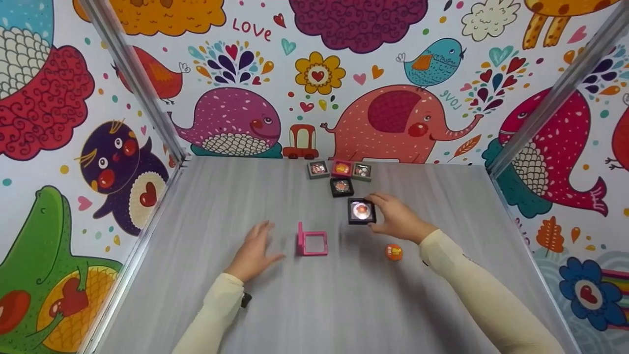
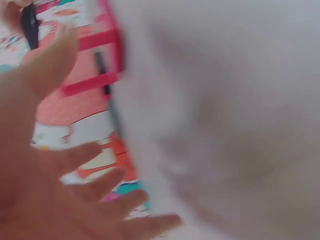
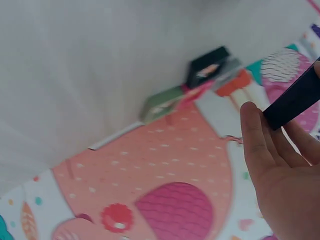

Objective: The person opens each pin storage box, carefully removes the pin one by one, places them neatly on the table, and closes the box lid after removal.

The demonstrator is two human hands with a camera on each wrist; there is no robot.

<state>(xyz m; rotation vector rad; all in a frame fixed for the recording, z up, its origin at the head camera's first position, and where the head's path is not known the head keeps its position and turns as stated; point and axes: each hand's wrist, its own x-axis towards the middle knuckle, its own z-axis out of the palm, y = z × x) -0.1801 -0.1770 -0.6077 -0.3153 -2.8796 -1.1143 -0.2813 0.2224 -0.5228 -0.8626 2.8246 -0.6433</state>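
Observation:
My right hand (image 1: 400,219) grips a small black square box (image 1: 361,211) by its right side, thumb near and fingers far. A shiny round piece with a reddish flower-like picture shows in its face. In the right wrist view the black box (image 3: 295,95) is seen edge-on between thumb and fingers. My left hand (image 1: 253,253) is held with fingers spread and holds nothing. Just right of it stands a pink square frame (image 1: 314,244) with its lid raised on the left side. An orange round badge (image 1: 394,251) lies below my right hand.
Toward the back wall sit a grey box (image 1: 318,169), a pink box (image 1: 342,168) and a grey-green box (image 1: 362,171) in a row. A black box (image 1: 341,187) lies in front of them. Printed panels with metal posts (image 1: 533,93) enclose the grey table (image 1: 221,196).

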